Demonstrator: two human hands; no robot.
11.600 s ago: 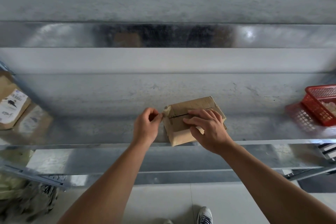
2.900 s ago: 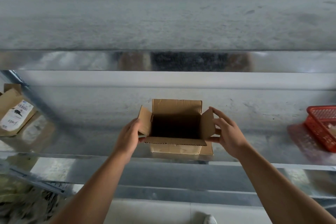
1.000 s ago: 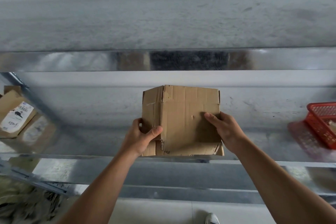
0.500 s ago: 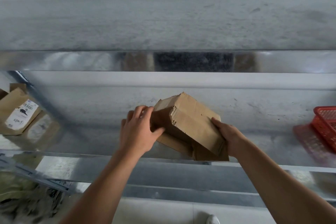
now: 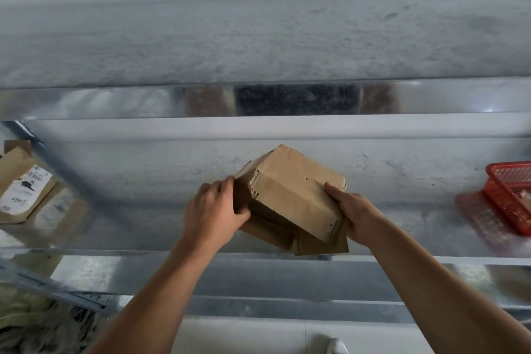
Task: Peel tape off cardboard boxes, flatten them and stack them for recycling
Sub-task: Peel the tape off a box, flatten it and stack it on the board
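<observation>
A small brown cardboard box (image 5: 296, 190) is tilted on a corner above the metal shelf (image 5: 143, 181), its loose flaps hanging underneath near the shelf's front edge. My left hand (image 5: 214, 211) grips the box's left end, fingers curled over its edge. My right hand (image 5: 352, 210) holds the lower right side, thumb on the top face. The box's underside is hidden.
A flattened brown cardboard piece with a white label (image 5: 20, 187) lies at the shelf's far left. A red plastic basket (image 5: 511, 195) stands at the far right. Another metal shelf (image 5: 258, 46) runs above. My shoe (image 5: 336, 346) shows on the floor below.
The open box was turned over and tipped onto a corner between both hands. Since half a second ago it has barely shifted; both hands keep their grip.
</observation>
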